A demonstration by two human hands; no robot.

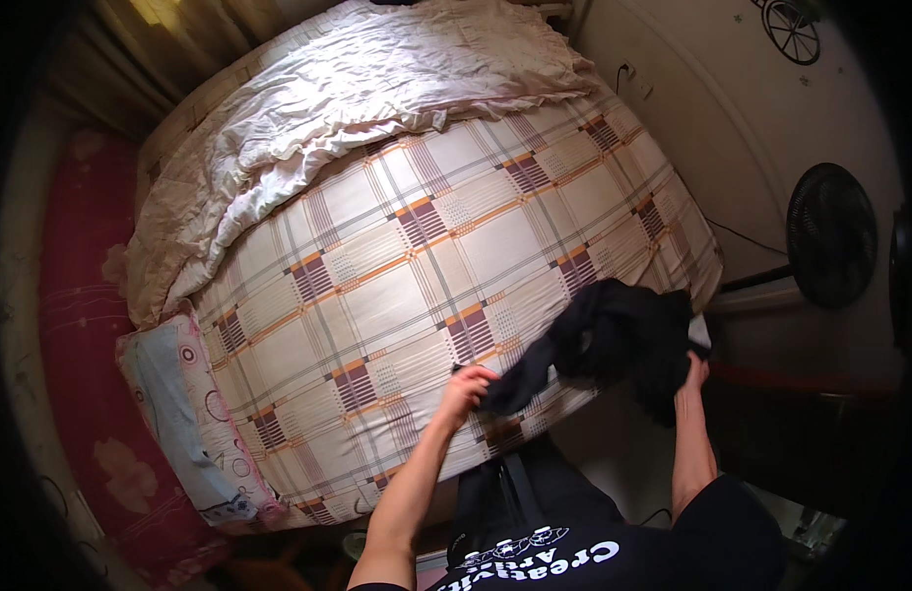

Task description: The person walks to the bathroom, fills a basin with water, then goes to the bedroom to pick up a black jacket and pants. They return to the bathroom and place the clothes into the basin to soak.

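Note:
A black cloth garment [611, 332] is stretched between my two hands over the near right edge of the bed. My left hand [467, 391] pinches one narrow end of it, just above the plaid bedsheet [397, 295]. At the garment's right side, my right hand [694, 373] grips the cloth, with a small white patch showing beside it. The garment's middle is bunched, and part of it hangs past the mattress edge. Its exact kind cannot be told.
A crumpled pale quilt [338, 96] lies along the bed's far side. A pillow [223, 421] with a light blue cloth [160, 399] rests at the left, beside a red headboard [87, 295]. A black fan [831, 236] stands at the right near the wall.

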